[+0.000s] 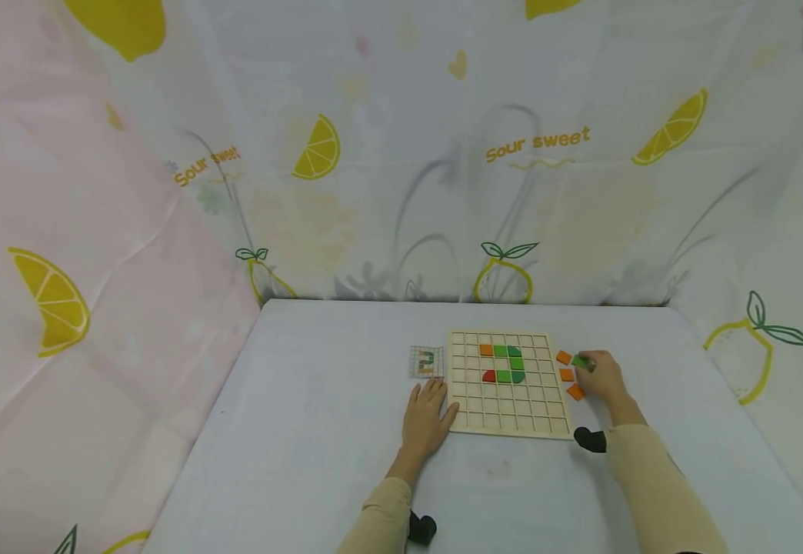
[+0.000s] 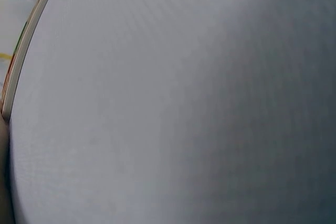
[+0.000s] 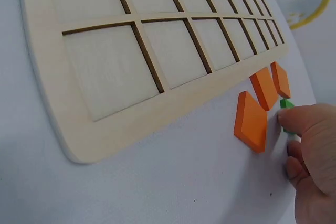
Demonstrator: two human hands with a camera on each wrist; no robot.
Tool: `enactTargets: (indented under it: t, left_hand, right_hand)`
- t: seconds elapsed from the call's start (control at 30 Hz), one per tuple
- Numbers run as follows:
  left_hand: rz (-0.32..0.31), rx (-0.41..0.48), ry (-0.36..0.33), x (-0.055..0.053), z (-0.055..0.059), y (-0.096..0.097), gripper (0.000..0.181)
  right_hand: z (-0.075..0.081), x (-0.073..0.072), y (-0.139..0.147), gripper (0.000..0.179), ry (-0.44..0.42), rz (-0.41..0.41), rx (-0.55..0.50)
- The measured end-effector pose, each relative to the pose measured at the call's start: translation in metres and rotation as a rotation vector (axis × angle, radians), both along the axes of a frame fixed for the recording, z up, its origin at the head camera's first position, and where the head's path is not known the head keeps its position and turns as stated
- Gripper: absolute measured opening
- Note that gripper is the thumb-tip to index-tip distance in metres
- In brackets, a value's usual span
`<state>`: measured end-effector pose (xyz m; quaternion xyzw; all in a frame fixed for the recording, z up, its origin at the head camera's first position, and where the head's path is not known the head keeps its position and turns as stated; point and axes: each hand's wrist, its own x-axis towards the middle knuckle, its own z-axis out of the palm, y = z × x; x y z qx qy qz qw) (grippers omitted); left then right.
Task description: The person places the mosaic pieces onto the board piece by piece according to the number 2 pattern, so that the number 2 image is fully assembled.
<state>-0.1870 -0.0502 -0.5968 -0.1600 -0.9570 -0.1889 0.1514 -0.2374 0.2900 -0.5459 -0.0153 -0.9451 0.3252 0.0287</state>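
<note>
A wooden grid board (image 1: pixel 498 423) lies on the table with several coloured tiles set in its squares: an orange one (image 1: pixel 487 350), green ones (image 1: pixel 503 376) and a red rounded one (image 1: pixel 489 376). My left hand (image 1: pixel 426 422) rests flat by the board's left edge, fingers straight, fingertips close to a small pattern card (image 1: pixel 426 362). To the right of the board, my right hand (image 1: pixel 602 375) pinches a green tile (image 3: pixel 286 116) at the table surface. Beside it lie 3 orange tiles (image 3: pixel 250 123), apart from the board. The left wrist view catches mostly tabletop and the board's edge (image 2: pixel 23 51).
A white cloth covers the table (image 1: pixel 304 431). Behind and at the left hang printed curtains (image 1: pixel 374 223) with lemon drawings. Black wrist straps (image 1: pixel 590 440) show at both sleeves.
</note>
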Motion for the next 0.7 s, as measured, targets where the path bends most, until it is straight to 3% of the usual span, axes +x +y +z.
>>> enactTargets:
  t: [0.13,0.33,0.7]
  left_hand:
    - [-0.003,0.013,-0.007,0.0001,0.0008,-0.0001,0.047]
    - [-0.004,0.006,-0.002,0.0002,0.0014,-0.0002,0.047]
    - [-0.002,-0.002,0.013,0.0004,0.0002,0.0,0.048]
  right_hand:
    - [0.0022,0.0016,0.0009,0.039,-0.025,-0.012,-0.009]
    - [0.0011,0.004,-0.0012,0.048,-0.074,-0.094,-0.05]
    - [-0.0022,0.0099,-0.0065,0.048,-0.094,-0.18,-0.106]
